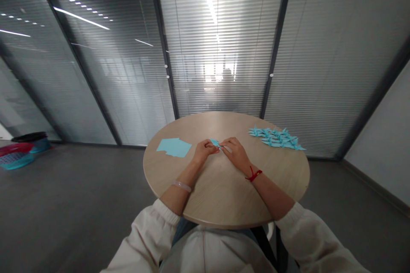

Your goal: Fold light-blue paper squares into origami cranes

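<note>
My left hand (203, 149) and my right hand (234, 152) meet over the middle of a round wooden table (224, 196). Both pinch a small piece of light blue folded paper (215, 142) between their fingertips, just above the tabletop. A pale bangle circles my left wrist and a red string my right wrist. To the left of my left hand lies a small stack of flat light blue paper sheets (174, 147). On the right side of the table, several folded blue paper figures (276, 138) lie together in a group.
Glass walls with closed blinds stand behind the table. Red and blue baskets (16, 155) sit on the grey floor at the far left. A white wall runs along the right.
</note>
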### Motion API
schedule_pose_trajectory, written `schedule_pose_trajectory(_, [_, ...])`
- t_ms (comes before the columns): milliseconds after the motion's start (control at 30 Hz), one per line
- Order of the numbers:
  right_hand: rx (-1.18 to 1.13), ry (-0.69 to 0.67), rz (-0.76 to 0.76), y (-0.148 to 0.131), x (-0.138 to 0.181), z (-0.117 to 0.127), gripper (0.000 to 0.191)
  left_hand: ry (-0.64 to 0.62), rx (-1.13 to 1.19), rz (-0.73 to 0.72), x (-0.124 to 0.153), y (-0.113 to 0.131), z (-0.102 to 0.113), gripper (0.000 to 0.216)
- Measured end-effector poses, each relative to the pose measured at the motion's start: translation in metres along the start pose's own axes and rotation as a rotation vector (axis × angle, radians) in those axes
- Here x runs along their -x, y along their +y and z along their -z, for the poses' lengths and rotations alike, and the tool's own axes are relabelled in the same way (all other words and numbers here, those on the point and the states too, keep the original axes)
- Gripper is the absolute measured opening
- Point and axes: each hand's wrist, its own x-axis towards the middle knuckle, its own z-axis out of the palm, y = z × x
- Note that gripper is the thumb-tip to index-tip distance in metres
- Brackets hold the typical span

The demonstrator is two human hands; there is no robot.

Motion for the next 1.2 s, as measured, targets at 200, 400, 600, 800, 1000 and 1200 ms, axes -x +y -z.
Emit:
schedule_pose_trajectory(200, [0.113,0.020,-0.075,0.004,0.002,-0.003,0.003,-0.069,0.048,0.065,-0.001,-0.008,-0.002,0.031])
schedule_pose_trajectory(400, [0.358,-0.019,-0.026,-0.002,0.001,0.000,0.007,-0.083,0.081,0.135,-0.003,-0.015,-0.002,0.032])
schedule_pose_trajectory(600, [0.415,-0.083,0.065,-0.006,0.001,0.002,0.012,-0.013,0.135,0.141,-0.004,-0.016,-0.003,0.024])
schedule_pose_trajectory(800, [0.357,-0.089,0.061,-0.004,0.003,0.001,0.014,-0.029,0.142,0.108,-0.005,-0.017,-0.001,0.022])
schedule_pose_trajectory(1000, [0.103,0.021,-0.119,0.009,0.005,-0.005,0.013,-0.089,0.094,0.043,-0.004,-0.012,0.002,0.036])
schedule_pose_trajectory(1200, [-0.179,0.069,-0.273,0.012,0.005,-0.002,0.016,-0.174,0.014,0.020,0.000,-0.001,0.004,0.053])
